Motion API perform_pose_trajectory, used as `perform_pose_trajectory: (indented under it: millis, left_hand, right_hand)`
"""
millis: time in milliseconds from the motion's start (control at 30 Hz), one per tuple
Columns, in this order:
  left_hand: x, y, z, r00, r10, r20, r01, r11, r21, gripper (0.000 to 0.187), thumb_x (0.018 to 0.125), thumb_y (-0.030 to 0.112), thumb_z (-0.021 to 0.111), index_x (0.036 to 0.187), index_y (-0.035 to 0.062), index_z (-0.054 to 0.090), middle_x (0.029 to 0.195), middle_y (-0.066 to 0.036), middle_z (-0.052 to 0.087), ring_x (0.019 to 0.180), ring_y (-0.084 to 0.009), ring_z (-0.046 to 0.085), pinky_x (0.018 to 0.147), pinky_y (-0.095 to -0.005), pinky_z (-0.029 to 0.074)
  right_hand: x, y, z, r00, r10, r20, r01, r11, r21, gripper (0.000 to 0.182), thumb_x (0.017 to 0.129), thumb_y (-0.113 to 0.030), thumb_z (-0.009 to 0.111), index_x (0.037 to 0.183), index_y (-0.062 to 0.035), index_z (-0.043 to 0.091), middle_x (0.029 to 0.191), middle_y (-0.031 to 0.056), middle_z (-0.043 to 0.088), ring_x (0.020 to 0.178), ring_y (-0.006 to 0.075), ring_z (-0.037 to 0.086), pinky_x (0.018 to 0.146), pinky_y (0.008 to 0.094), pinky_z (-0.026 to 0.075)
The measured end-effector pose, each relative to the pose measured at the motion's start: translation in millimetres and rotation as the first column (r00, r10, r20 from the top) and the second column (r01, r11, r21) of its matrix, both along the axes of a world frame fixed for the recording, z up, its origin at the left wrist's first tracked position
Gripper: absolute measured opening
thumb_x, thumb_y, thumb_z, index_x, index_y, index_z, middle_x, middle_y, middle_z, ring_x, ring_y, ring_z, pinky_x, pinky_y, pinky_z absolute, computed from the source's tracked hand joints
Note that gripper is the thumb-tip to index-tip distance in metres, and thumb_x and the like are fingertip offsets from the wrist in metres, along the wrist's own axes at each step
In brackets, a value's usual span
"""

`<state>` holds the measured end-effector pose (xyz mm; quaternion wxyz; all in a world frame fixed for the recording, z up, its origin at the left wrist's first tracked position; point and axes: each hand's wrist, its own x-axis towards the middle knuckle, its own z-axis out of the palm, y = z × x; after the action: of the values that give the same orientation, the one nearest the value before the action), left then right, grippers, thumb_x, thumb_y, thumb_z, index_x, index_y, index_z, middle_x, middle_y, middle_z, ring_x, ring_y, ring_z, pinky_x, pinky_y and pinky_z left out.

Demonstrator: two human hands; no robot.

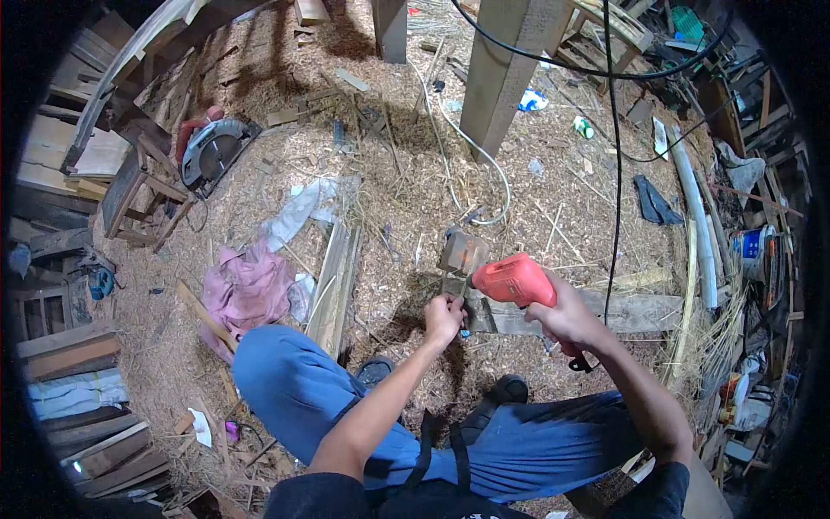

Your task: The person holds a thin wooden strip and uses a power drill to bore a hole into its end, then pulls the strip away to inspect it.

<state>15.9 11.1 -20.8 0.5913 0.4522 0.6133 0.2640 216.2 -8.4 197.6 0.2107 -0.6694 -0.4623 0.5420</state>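
My right hand [566, 318] is wrapped round the handle of a red power drill [516, 279], its nose pointing left. Just below and left of that nose, my left hand [444, 318] is closed with the fingertips pinched together by a small piece of wood; I cannot tell what exactly they grip. Beyond the fingers sits a brown wooden block [464, 253], close to the drill's tip. A weathered plank [605, 310] lies on the ground beneath the drill and stretches off to the right.
Wood shavings cover the ground. A circular saw [216, 154] rests at the upper left, and a pink cloth [249, 290] lies left of my knee near some boards [335, 281]. A wooden post [510, 73] stands ahead. A black cable [616, 173] hangs down on the right.
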Motion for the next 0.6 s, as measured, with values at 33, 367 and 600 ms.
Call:
perform_pose_trajectory:
  millis: [33,367,600]
  left_hand:
    - [-1,0,3,1.0,-0.009,-0.012,0.009,1.0,0.01,0.022,0.095,0.014,0.061,0.088,-0.0061,0.065,0.066,-0.011,0.069,0.051,-0.0153,0.064,0.048,-0.0325,0.049]
    - [1,-3,-12,0.996,0.009,-0.089,0.002,0.993,0.115,0.023,0.095,0.015,0.062,0.083,-0.0039,0.066,0.064,-0.009,0.068,0.05,-0.0128,0.062,0.047,-0.0315,0.048]
    - [3,-3,-10,0.998,0.046,-0.041,-0.046,0.999,-0.003,0.021,0.09,0.017,0.066,0.083,-0.002,0.068,0.063,-0.019,0.067,0.057,-0.0272,0.068,0.057,-0.0409,0.05]
  right_hand:
    - [-1,2,1,1.0,-0.016,-0.013,0.016,1.0,-0.021,0.05,0.076,-0.003,0.063,0.124,-0.0012,0.05,0.085,0.007,0.064,0.046,0.011,0.052,0.04,0.0276,0.042]
    - [-16,28,17,0.993,0.075,0.096,-0.065,0.993,-0.101,0.055,0.079,-0.01,0.066,0.13,-0.0029,0.05,0.081,0.0064,0.064,0.06,0.0112,0.057,0.053,0.0289,0.047]
    - [-23,32,19,0.997,-0.019,0.071,0.029,0.99,-0.141,0.051,0.077,-0.003,0.062,0.126,-0.006,0.049,0.073,0.0047,0.061,0.046,0.0115,0.052,0.04,0.0281,0.043]
